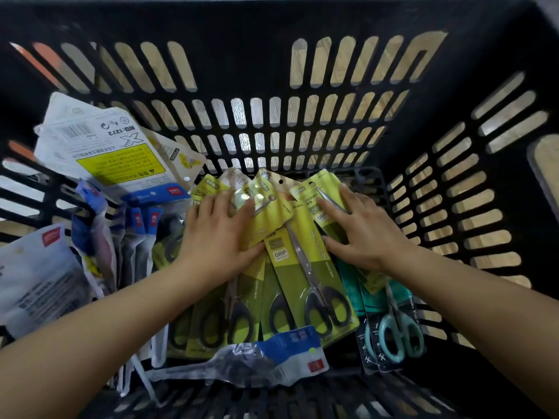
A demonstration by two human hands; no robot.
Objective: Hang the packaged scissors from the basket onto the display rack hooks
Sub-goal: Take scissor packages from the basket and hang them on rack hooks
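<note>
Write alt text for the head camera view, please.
Two hands, left hand and right hand, press flat on a pile of yellow-green scissors packs inside a black slotted basket. Teal scissors lie at right, other packets at left.

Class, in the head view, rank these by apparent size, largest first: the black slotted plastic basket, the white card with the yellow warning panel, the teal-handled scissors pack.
1. Black slotted plastic basket, which fills the frame.
2. White card with the yellow warning panel.
3. Teal-handled scissors pack. It is partly hidden, so its place below the card is uncertain.
</note>
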